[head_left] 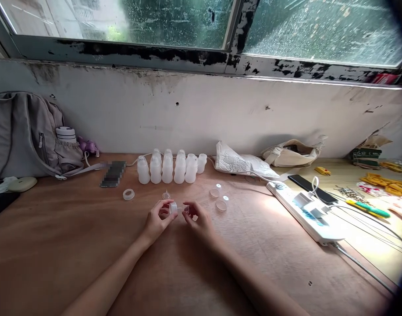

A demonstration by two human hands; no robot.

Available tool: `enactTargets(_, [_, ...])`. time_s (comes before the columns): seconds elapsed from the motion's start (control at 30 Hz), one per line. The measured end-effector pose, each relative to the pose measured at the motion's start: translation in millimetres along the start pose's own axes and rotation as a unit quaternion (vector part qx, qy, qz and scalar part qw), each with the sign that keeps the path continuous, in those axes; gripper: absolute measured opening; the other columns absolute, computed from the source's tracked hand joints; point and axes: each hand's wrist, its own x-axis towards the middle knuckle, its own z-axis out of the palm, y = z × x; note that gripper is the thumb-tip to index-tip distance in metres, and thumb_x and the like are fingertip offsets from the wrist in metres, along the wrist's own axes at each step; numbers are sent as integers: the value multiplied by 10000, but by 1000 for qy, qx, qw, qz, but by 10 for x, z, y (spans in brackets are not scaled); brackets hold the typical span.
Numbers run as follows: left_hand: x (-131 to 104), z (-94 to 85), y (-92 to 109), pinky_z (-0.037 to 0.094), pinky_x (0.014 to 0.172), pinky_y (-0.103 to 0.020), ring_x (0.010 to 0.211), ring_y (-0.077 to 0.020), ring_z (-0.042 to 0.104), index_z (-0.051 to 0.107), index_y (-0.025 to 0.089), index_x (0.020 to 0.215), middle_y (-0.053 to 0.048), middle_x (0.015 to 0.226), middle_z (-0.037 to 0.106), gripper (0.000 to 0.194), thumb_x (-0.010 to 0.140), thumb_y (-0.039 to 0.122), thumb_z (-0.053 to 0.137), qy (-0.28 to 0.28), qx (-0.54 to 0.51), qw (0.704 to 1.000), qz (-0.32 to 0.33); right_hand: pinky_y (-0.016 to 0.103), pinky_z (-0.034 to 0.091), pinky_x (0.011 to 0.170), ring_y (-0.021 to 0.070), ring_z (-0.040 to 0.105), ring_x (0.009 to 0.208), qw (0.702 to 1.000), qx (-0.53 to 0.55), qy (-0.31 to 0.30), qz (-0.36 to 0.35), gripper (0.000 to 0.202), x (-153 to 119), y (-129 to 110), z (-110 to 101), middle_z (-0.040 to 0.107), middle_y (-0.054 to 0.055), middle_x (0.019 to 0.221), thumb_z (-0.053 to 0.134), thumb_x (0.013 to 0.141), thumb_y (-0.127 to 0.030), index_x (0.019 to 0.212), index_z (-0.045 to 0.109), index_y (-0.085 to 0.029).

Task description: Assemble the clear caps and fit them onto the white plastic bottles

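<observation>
Over the middle of the table, my left hand (154, 223) pinches a translucent screw ring (173, 208) between thumb and fingers. Facing it, my right hand (201, 223) is closed on a small clear teat (186, 209), its narrow end pointing at the ring; fingers partly cover it. Just beyond my left fingertips a clear teat (166, 195) stands on the table. A white ring (128, 194) lies farther left. Beyond my hands, several frosted baby bottles (168, 166) stand upright in a row. Right of my right hand lie two clear round caps (221, 205) and small white discs (225, 198).
A blurred phone-like slab (113, 174) lies left of the bottles, near a grey backpack (26, 131). White packaging (236, 162) rests against the wall. At right are a power strip (302, 213) with cables, a black phone (311, 188) and a green-yellow screwdriver (368, 208).
</observation>
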Motion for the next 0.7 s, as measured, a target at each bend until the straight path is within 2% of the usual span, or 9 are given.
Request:
enactTargets(0.13, [-26, 37, -15, 517, 764, -320, 823, -159, 594, 532, 187, 1008, -60, 1013, 583, 355, 679, 274, 632, -23, -28, 999, -6, 267, 465, 601, 135, 539, 622, 1000, 8, -17, 7, 218, -34, -3, 7, 574, 12, 738, 507, 743, -189, 956, 520, -232])
enactTargets(0.4, [-64, 50, -12, 507, 816, -347, 888, -182, 606, 518, 176, 991, -61, 1005, 592, 346, 673, 226, 643, -47, -78, 996, -4, 308, 473, 744, 161, 597, 808, 989, 120, -78, 40, 211, -73, -54, 26, 616, 35, 846, 476, 775, -185, 982, 503, -223])
enactTargets(0.57, [-62, 35, -7, 512, 796, -323, 885, -184, 611, 527, 173, 984, -59, 993, 613, 362, 652, 223, 663, -62, -92, 994, 1, 300, 480, 717, 163, 605, 784, 974, 199, -74, 85, 189, -61, -33, 37, 623, 24, 806, 522, 763, -220, 952, 512, -216])
enactTargets(0.7, [-62, 13, 33, 482, 845, -353, 918, -195, 596, 542, 175, 979, -66, 1000, 617, 358, 656, 266, 668, -67, -63, 996, 9, 303, 476, 721, 165, 589, 784, 969, 225, -37, 93, 153, -48, -66, 15, 613, 33, 822, 575, 736, -257, 878, 547, -206])
